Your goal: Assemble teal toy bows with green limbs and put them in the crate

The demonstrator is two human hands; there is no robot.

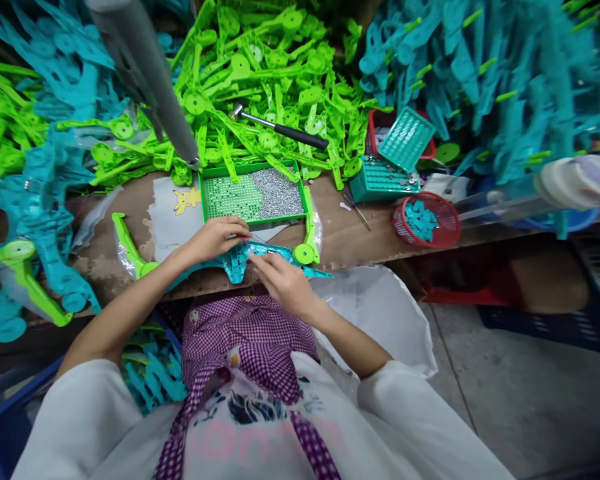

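A blue plastic piece [237, 265] lies at the table's front edge, between and under my two hands. My left hand [223, 236] is over its upper left side, with the fingers drawn together by a thin wire-like strand. From the lower right, my right hand [284, 281] reaches onto the same piece, thumb and fingers closed at its middle. What either hand pinches is too small to make out. Bright green arms, one on the left [127, 243] and one on the right [307, 243], flank the blue piece.
Behind my hands stands a green tray [203, 200] of small metal screws. A hammer [285, 130] rests on heaped green parts [260, 80]. To the right are a teal box [377, 190], a red basket [400, 230] of blue bits and a screwdriver [360, 213]. A grey tool [145, 73] hangs at upper left.
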